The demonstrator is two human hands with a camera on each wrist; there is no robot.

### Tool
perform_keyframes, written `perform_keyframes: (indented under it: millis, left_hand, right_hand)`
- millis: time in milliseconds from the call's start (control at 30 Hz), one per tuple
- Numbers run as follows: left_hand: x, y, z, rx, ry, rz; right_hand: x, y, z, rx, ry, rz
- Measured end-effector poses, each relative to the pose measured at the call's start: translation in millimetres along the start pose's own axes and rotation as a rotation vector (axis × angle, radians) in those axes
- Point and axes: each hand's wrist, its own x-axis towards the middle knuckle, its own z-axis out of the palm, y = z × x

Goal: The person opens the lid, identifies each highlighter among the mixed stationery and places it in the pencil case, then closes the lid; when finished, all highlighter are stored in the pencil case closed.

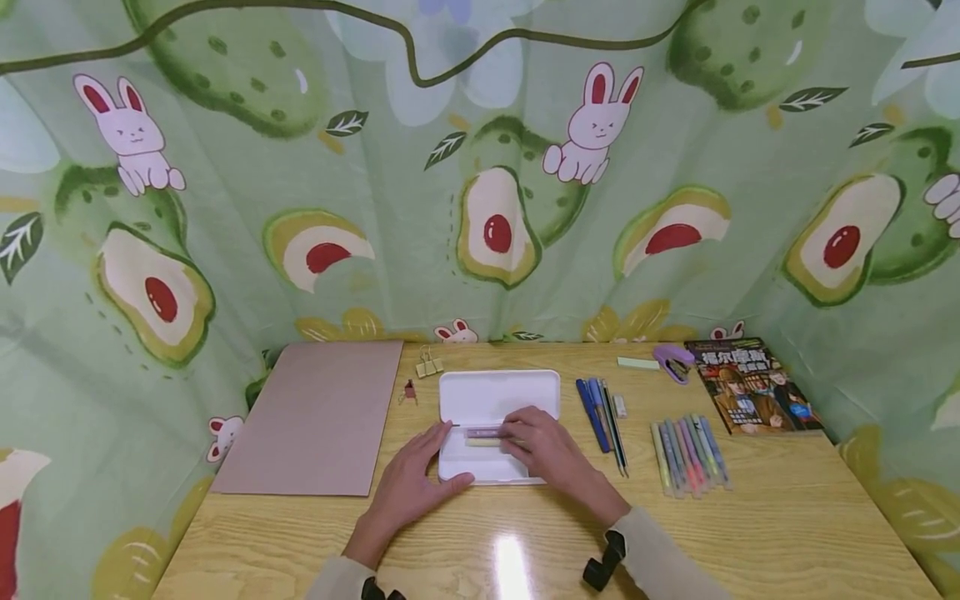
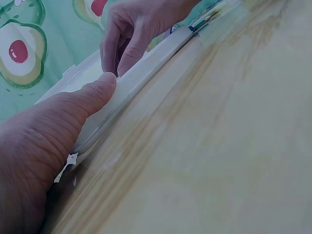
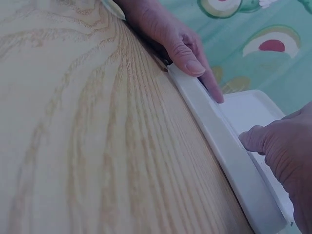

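A white pencil case (image 1: pixel 498 392) lies with its lid folded back on the wooden table. My left hand (image 1: pixel 415 475) holds its left end, thumb on the front rim and fingers at the hinge side. The left thumb (image 2: pixel 95 95) shows against the front wall in the left wrist view. My right hand (image 1: pixel 543 446) reaches into the tray with fingers bent down, pinching at a purple pen (image 1: pixel 482 432). A pale yellow pen (image 1: pixel 483 442) lies just in front of it. The right fingers cover the right ends of both pens.
Right of the case are blue pens (image 1: pixel 592 414), pencils (image 1: pixel 613 429), an eraser (image 1: pixel 619 406) and several highlighters (image 1: pixel 690 457). Farther back sit a purple stapler (image 1: pixel 675 364) and a magazine (image 1: pixel 753 387). A brown board (image 1: pixel 318 417) and binder clips (image 1: pixel 429 364) lie left.
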Motion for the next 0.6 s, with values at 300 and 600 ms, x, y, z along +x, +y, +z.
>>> perform_keyframes:
  millis: [300,600]
  left_hand:
    - [1.0,0.8,-0.6,-0.002,0.002,0.003]
    - [-0.2,0.7,-0.4,-0.012,0.001,-0.004]
  right_hand:
    - [-13.1,3.2,-16.6,0.059,0.080,0.021]
    - [-40.9,2.4,-33.5,0.082,0.156,0.111]
